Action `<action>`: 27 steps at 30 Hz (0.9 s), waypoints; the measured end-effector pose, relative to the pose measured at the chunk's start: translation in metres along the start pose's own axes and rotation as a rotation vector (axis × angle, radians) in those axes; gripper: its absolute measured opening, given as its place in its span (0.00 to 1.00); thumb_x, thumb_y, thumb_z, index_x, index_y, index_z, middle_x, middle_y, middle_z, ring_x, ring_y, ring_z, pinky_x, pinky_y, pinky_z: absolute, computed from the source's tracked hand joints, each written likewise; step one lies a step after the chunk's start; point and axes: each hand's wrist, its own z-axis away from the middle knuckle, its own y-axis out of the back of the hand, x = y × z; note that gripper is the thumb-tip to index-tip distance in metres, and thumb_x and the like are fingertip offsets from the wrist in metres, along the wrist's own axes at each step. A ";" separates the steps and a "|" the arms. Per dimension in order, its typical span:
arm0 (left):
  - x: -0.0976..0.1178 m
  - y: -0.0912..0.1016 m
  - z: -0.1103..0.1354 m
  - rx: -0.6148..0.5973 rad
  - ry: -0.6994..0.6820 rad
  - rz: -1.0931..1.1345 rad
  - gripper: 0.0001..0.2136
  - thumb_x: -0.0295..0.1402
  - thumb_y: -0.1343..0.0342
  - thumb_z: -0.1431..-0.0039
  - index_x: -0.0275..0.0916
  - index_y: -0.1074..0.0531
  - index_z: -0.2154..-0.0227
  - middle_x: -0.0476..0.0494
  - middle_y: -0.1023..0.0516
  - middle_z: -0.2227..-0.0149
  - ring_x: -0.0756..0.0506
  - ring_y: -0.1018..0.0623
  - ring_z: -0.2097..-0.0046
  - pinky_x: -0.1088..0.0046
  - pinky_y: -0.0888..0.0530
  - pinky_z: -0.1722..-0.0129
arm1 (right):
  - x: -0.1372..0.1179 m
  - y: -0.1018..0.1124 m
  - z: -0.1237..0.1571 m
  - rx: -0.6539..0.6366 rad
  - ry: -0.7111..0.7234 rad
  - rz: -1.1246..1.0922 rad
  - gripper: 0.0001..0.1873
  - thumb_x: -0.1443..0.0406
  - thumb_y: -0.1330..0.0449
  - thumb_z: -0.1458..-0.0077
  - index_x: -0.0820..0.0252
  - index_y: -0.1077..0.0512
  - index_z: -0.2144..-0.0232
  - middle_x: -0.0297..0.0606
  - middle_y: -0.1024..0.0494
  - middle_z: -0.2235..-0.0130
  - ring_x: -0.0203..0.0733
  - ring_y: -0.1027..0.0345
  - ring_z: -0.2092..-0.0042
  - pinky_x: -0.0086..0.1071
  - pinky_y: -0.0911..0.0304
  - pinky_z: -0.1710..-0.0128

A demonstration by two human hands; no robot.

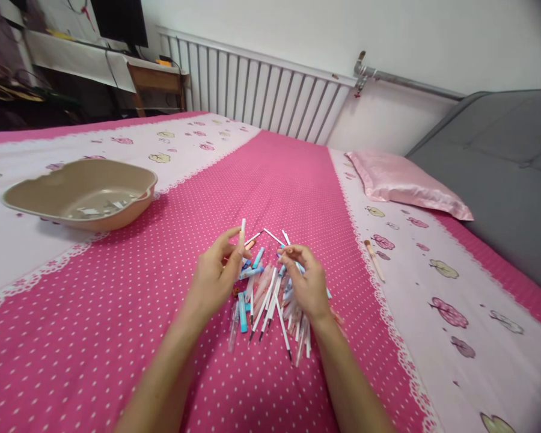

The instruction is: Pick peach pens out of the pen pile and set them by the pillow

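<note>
My left hand [217,267] is closed, with a slim pale pen part [243,226] held upright between thumb and fingers. To its right, my right hand [305,278] pinches a small brown piece [290,251] at the fingertips; its exact kind is too small to tell. Below and between both hands lies a loose pile of pen parts. White pen refills [270,294] with dark tips lie across the top of it. Among them are blue pen pieces [242,313], clear barrels [233,328] and pinkish tubes [264,279]. My right hand hides part of the pile.
A beige basin [117,224] with a few small pale pieces inside stands on the bed at left. One pen with a brown top [374,260] lies apart on the right. Beyond are a pink pillow [406,180], grey headboard [500,144], white radiator [261,84] and desk [153,75].
</note>
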 end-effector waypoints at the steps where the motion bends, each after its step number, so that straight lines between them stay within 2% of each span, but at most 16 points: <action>1: 0.000 -0.003 0.001 -0.019 -0.001 -0.019 0.20 0.39 0.52 0.41 0.37 0.38 0.48 0.45 0.24 0.69 0.50 0.28 0.73 0.73 0.32 0.72 | -0.002 0.001 -0.001 0.031 -0.042 -0.138 0.08 0.63 0.44 0.46 0.58 0.32 0.63 0.39 0.24 0.62 0.41 0.30 0.60 0.38 0.39 0.56; 4: -0.002 -0.013 0.004 -0.095 -0.003 -0.050 0.17 0.40 0.52 0.41 0.36 0.35 0.52 0.43 0.24 0.67 0.47 0.26 0.67 0.72 0.32 0.69 | -0.012 0.006 -0.003 0.127 -0.135 -0.417 0.10 0.62 0.41 0.47 0.58 0.33 0.62 0.37 0.23 0.63 0.37 0.29 0.64 0.35 0.36 0.59; 7: -0.002 -0.022 0.007 -0.205 -0.033 -0.103 0.14 0.40 0.54 0.40 0.37 0.33 0.56 0.44 0.24 0.67 0.47 0.25 0.65 0.73 0.32 0.67 | -0.025 0.015 -0.004 0.203 -0.191 -0.558 0.11 0.63 0.39 0.49 0.58 0.33 0.62 0.36 0.23 0.64 0.34 0.29 0.66 0.31 0.35 0.63; 9: 0.000 -0.026 0.008 -0.287 -0.055 -0.162 0.13 0.40 0.55 0.39 0.38 0.32 0.59 0.46 0.24 0.69 0.48 0.26 0.68 0.74 0.33 0.68 | -0.032 0.020 -0.005 0.240 -0.200 -0.611 0.13 0.64 0.38 0.50 0.58 0.33 0.61 0.35 0.23 0.64 0.33 0.29 0.67 0.29 0.34 0.65; 12: 0.003 -0.027 0.009 -0.379 -0.074 -0.237 0.12 0.39 0.56 0.39 0.40 0.31 0.60 0.49 0.25 0.71 0.49 0.28 0.70 0.75 0.35 0.70 | -0.039 0.026 -0.005 0.269 -0.181 -0.632 0.14 0.64 0.38 0.50 0.58 0.32 0.60 0.35 0.23 0.64 0.32 0.30 0.68 0.29 0.33 0.65; 18: 0.008 -0.027 0.010 -0.465 -0.103 -0.294 0.12 0.37 0.57 0.38 0.41 0.30 0.59 0.49 0.24 0.69 0.48 0.28 0.67 0.74 0.36 0.67 | -0.039 0.025 -0.005 0.264 -0.157 -0.591 0.13 0.64 0.38 0.49 0.58 0.32 0.60 0.35 0.23 0.65 0.33 0.29 0.67 0.31 0.33 0.63; 22: 0.008 -0.026 0.010 -0.477 -0.105 -0.289 0.14 0.38 0.57 0.38 0.42 0.31 0.55 0.49 0.24 0.68 0.48 0.28 0.68 0.74 0.36 0.68 | -0.038 0.023 -0.004 0.228 -0.150 -0.554 0.13 0.64 0.39 0.49 0.58 0.33 0.60 0.36 0.23 0.66 0.35 0.29 0.66 0.33 0.33 0.63; 27: 0.008 -0.026 0.010 -0.467 -0.108 -0.277 0.14 0.38 0.57 0.38 0.41 0.31 0.56 0.49 0.24 0.69 0.48 0.28 0.68 0.74 0.35 0.67 | -0.037 0.021 -0.002 0.189 -0.159 -0.523 0.14 0.64 0.39 0.49 0.56 0.33 0.59 0.37 0.23 0.64 0.37 0.28 0.65 0.32 0.32 0.65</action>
